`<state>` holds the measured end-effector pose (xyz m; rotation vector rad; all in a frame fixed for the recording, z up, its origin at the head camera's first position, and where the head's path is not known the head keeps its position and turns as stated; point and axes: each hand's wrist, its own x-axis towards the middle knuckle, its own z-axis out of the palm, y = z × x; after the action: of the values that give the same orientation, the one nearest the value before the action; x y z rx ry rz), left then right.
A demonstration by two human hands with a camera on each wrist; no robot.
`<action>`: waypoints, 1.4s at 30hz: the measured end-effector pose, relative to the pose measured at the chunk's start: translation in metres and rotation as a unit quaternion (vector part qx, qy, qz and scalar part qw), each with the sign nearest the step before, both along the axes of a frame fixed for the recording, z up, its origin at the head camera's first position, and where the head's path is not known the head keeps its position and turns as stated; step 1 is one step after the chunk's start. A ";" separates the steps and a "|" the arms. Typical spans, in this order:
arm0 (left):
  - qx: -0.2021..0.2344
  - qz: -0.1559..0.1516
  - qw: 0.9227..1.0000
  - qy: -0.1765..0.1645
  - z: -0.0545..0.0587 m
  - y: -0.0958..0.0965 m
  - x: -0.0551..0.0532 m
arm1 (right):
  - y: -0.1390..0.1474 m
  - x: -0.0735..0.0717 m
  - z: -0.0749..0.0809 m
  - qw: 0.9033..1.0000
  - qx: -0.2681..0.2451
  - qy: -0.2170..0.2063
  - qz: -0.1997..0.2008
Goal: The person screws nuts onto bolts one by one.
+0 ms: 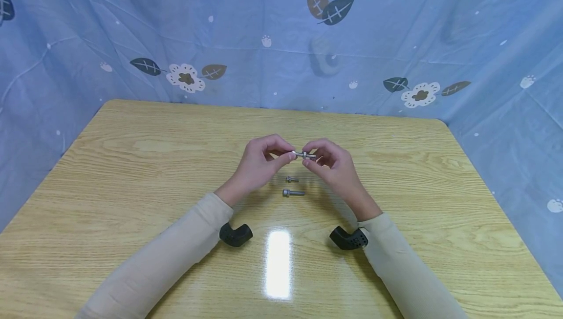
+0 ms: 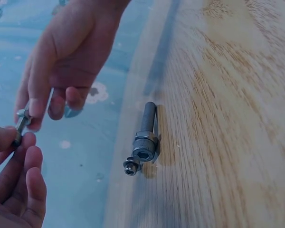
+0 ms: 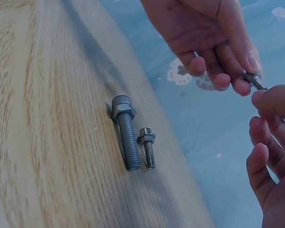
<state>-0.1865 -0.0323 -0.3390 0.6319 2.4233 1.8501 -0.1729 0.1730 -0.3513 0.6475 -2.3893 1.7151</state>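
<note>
Over the middle of the table, my left hand (image 1: 263, 160) pinches the head of a small metal bolt (image 1: 299, 154) between thumb and fingertips. The bolt lies level, its shaft pointing right. Around the shaft sits a hex nut (image 1: 304, 155), which my right hand (image 1: 332, 163) pinches with thumb and forefinger. In the right wrist view, the right fingers hide the nut, while a threaded stretch of shaft (image 3: 260, 84) shows between the hands. Below the hands, a thick socket-head bolt (image 3: 126, 137) and a smaller bolt (image 3: 149, 148) lie side by side on the table, each with a nut near its head.
The wood-grain table (image 1: 154, 172) runs back to a blue patterned cloth (image 1: 264, 40) hanging behind and at both sides. Black curved wrist mounts (image 1: 236, 235) stick out from the sleeves above the table. Bright light reflects near the front.
</note>
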 end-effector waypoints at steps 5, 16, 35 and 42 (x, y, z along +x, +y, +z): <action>-0.003 0.002 1.000 0.003 0.001 0.000 0.001 | 0.000 0.000 0.000 1.000 0.009 -0.013 -0.002; -0.005 0.005 1.000 0.011 0.001 0.000 0.001 | 0.001 0.000 -0.001 0.999 0.014 -0.035 -0.005; 0.004 0.006 1.000 0.004 0.001 0.001 0.001 | 0.001 0.001 0.000 1.000 0.007 -0.023 -0.001; 0.000 0.005 1.000 0.007 0.000 0.001 0.002 | -0.001 0.002 0.001 0.998 0.029 -0.047 -0.016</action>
<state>-0.1849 -0.0310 -0.3391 0.6354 2.4399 1.8557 -0.1713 0.1724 -0.3508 0.5457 -2.5072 1.7046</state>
